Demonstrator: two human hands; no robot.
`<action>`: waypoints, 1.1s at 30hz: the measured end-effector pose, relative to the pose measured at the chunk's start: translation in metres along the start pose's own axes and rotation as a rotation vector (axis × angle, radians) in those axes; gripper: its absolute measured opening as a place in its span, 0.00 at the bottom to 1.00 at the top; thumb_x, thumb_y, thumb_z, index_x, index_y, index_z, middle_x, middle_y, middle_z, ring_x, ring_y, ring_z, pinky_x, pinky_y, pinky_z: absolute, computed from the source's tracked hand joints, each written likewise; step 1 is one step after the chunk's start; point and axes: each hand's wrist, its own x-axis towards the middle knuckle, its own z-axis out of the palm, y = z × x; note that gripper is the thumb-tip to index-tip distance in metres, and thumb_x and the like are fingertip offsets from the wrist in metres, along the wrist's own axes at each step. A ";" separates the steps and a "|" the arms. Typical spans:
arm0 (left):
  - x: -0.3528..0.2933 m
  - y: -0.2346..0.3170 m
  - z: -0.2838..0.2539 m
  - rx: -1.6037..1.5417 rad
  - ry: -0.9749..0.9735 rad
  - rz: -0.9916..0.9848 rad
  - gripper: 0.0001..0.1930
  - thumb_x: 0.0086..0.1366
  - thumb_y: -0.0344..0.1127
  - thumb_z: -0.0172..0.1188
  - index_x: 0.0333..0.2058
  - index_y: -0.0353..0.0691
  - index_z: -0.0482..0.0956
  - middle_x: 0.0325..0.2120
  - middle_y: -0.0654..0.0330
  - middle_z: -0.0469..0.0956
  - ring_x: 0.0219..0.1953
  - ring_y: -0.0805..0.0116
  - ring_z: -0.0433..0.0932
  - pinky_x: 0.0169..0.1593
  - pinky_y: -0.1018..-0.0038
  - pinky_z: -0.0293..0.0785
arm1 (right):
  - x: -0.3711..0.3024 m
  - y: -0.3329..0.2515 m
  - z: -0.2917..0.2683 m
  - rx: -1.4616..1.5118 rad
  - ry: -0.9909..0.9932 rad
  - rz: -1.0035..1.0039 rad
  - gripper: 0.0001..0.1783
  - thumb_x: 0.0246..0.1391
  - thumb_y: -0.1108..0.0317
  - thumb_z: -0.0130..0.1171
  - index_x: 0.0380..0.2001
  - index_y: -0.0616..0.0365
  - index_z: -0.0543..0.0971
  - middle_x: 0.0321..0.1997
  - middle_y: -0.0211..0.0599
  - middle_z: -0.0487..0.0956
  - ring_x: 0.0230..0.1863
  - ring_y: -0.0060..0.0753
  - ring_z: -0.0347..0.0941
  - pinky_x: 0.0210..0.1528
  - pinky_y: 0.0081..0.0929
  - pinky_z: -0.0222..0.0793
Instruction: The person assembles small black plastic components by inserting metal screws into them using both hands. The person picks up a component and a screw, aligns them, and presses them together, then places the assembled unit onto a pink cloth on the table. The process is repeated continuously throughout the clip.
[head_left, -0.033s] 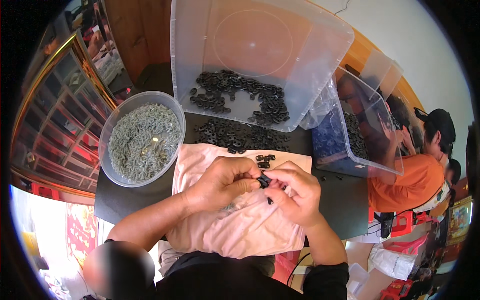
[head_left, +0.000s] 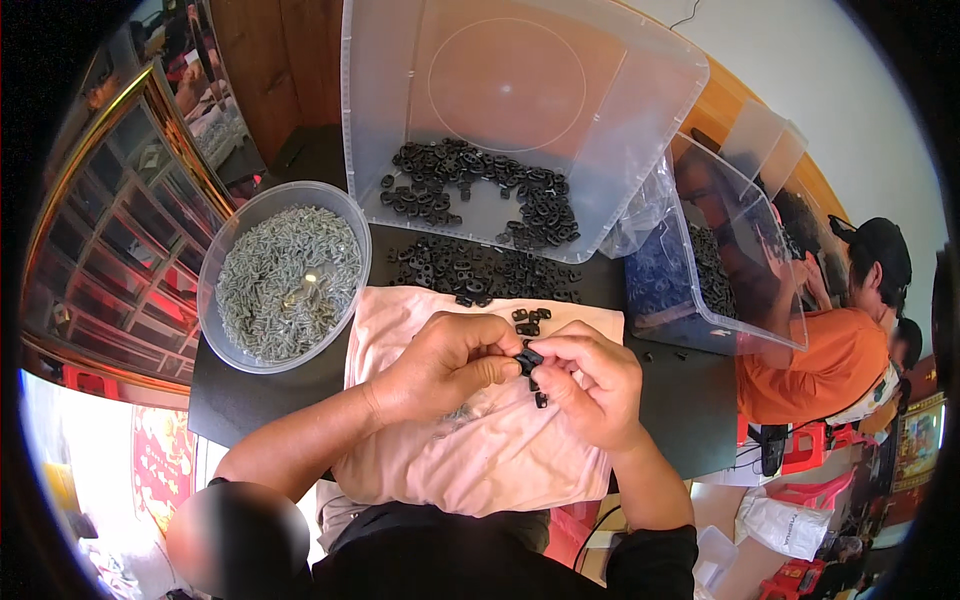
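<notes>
Over a pale pink cloth [head_left: 450,460], my left hand [head_left: 450,365] pinches a small black plastic part [head_left: 528,360] between thumb and fingers. From the other side my right hand [head_left: 592,385] closes its thumb and index finger on the same part. Below the right thumb another small black piece [head_left: 541,400] shows; whether it lies on the cloth or hangs from the hand I cannot tell. Just beyond my fingertips several black parts [head_left: 530,318] lie on the cloth. Whatever else is inside my fingers is hidden.
A round clear tub [head_left: 208,300] of small grey metal pieces stands at left. Loose black parts [head_left: 470,270] cover the dark table before a tilted translucent bin [head_left: 600,110]. Another clear bin [head_left: 770,335] stands at right, near a person in orange [head_left: 820,365].
My right thumb and fingers have shifted slightly against the black part. More of the small black piece below the thumb shows. My left hand stays nearly still.
</notes>
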 end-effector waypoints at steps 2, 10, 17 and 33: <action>0.000 0.001 0.000 0.045 -0.006 -0.010 0.05 0.60 0.24 0.56 0.34 0.31 0.72 0.26 0.67 0.71 0.29 0.84 0.67 0.32 0.84 0.66 | -0.002 0.003 0.001 0.077 0.022 0.089 0.04 0.50 0.77 0.57 0.29 0.67 0.75 0.24 0.35 0.72 0.19 0.17 0.64 0.19 0.14 0.57; 0.001 0.008 0.004 0.236 0.028 0.070 0.06 0.59 0.26 0.59 0.33 0.31 0.72 0.23 0.67 0.71 0.26 0.83 0.65 0.29 0.83 0.63 | -0.010 0.005 0.008 0.180 0.119 0.214 0.03 0.50 0.82 0.54 0.24 0.68 0.73 0.23 0.32 0.73 0.19 0.13 0.65 0.20 0.12 0.60; 0.001 0.004 0.006 0.184 0.042 0.065 0.06 0.58 0.26 0.59 0.33 0.32 0.72 0.22 0.67 0.70 0.26 0.83 0.64 0.28 0.83 0.63 | -0.009 0.006 0.009 0.139 0.135 0.184 0.04 0.49 0.79 0.57 0.23 0.64 0.73 0.18 0.27 0.69 0.17 0.10 0.60 0.18 0.13 0.54; 0.002 0.001 0.003 0.082 0.070 -0.035 0.04 0.60 0.25 0.58 0.31 0.32 0.71 0.22 0.70 0.66 0.25 0.85 0.62 0.27 0.85 0.60 | -0.003 0.003 0.007 -0.092 0.015 0.095 0.15 0.48 0.76 0.59 0.40 0.67 0.73 0.28 0.40 0.71 0.23 0.29 0.69 0.25 0.23 0.64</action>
